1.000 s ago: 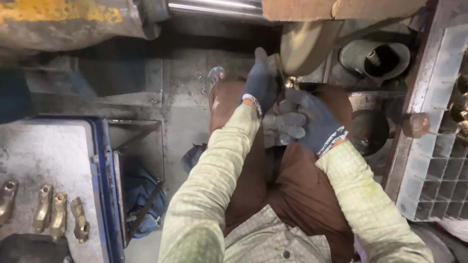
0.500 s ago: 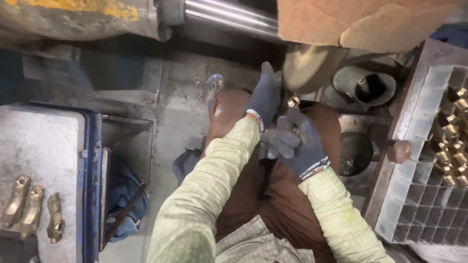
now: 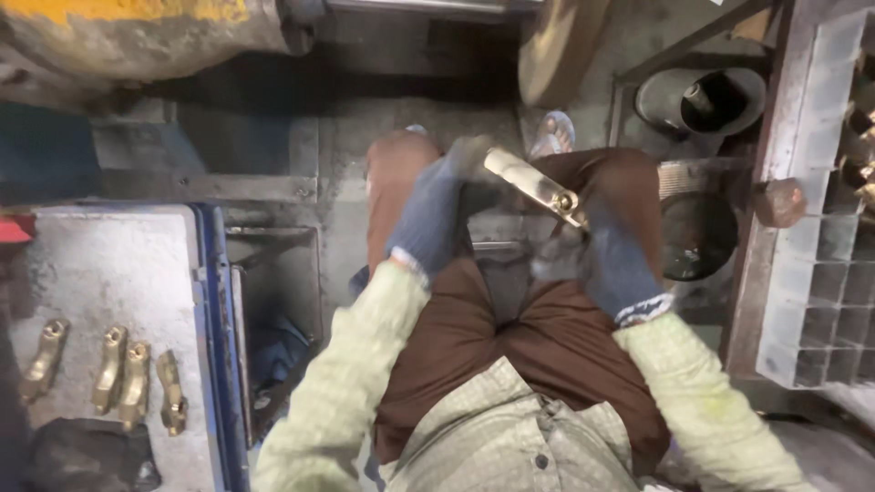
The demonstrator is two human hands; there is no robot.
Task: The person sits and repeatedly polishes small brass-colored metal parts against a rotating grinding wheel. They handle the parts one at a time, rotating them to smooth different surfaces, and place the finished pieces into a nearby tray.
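Note:
I sit with both gloved hands over my lap in brown trousers. A long brass part (image 3: 536,186) lies tilted between them. My left hand (image 3: 436,214), in a blue-grey glove, grips its upper left end. My right hand (image 3: 612,260), gloved the same, holds its lower right end, where a round opening shows. Both hands are blurred by motion.
Several brass pieces (image 3: 113,374) lie on a grey tray with a blue rim (image 3: 211,310) at the left. A white grid crate (image 3: 820,273) with brass parts stands at the right. A dark metal pot (image 3: 706,96) and a round tin (image 3: 697,235) sit beyond my right knee.
My hands came down from the machine above to my lap, and the brass part now lies between them. The view shifted, showing more of the tray.

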